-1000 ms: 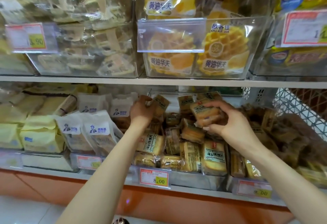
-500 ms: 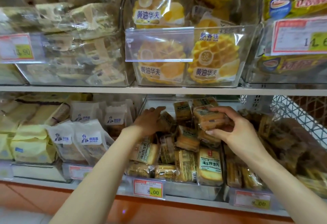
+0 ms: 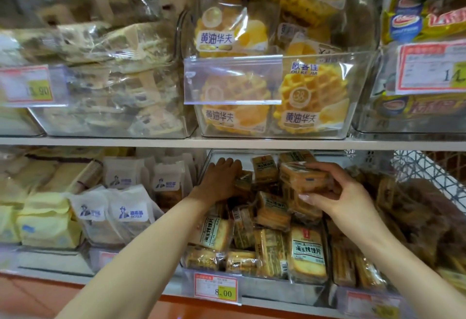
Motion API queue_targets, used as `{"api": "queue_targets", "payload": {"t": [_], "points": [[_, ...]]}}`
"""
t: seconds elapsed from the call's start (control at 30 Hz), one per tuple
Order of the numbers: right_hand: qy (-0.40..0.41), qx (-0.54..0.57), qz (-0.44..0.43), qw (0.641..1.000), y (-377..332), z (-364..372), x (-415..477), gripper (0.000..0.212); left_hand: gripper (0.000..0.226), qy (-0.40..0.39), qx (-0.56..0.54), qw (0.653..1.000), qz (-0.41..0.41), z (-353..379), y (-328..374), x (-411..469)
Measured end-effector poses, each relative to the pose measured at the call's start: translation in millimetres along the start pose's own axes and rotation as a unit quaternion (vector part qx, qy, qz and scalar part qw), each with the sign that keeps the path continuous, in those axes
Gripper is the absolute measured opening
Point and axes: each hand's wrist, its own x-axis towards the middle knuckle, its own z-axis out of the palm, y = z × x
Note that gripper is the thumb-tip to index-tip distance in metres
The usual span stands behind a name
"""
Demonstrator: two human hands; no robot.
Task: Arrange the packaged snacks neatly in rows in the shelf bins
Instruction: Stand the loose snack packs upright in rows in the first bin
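Clear-wrapped toast pack pinched in right hand above bin; left hand flat, fingers spread, pressing rear packs

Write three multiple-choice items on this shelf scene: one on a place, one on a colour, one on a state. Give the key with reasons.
1. Where is the waffle bin?
A. On the shelf above the toast bin
B. On the floor
C. Below the toast bin

2. What colour is the patch behind the price on the 8.00 price tag?
A. Blue
B. Yellow
C. Black

3. What is the right hand doing?
A. Hanging empty
B. Pointing at a tag
C. Holding a toast pack

Key: 1 A, the waffles sit on the upper shelf, over the toast bin. 2 B, the digits stand on yellow. 3 C, its fingers wrap the pack, while the left hand rests on packs at the bin's back left.
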Motion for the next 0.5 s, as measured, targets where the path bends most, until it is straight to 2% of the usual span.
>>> {"api": "queue_targets", "payload": {"t": [0.1,0.23,0.37,0.5], "points": [[0.001,0.009,0.004,1.0,0.3,1.0,0.8,0.05,0.065,-0.03,-0.021,0.999,-0.006,2.6,-4.5,3.6],[0.008,0.029,0.006,1.0,0.8,1.0,2.4,0.049,0.073,-0.078,0.027,0.996,0.016,3.0,-8.1,5.7],[0.007,0.044,0.011,0.999,3.3,2.2,3.6,0.048,0.081,-0.048,0.071,0.995,0.045,9.2,-7.6,12.9],[0.007,0.047,0.014,0.999,3.8,2.3,3.3,0.049,0.077,-0.012,0.036,0.999,0.021,17.4,-12.7,18.1]]}}
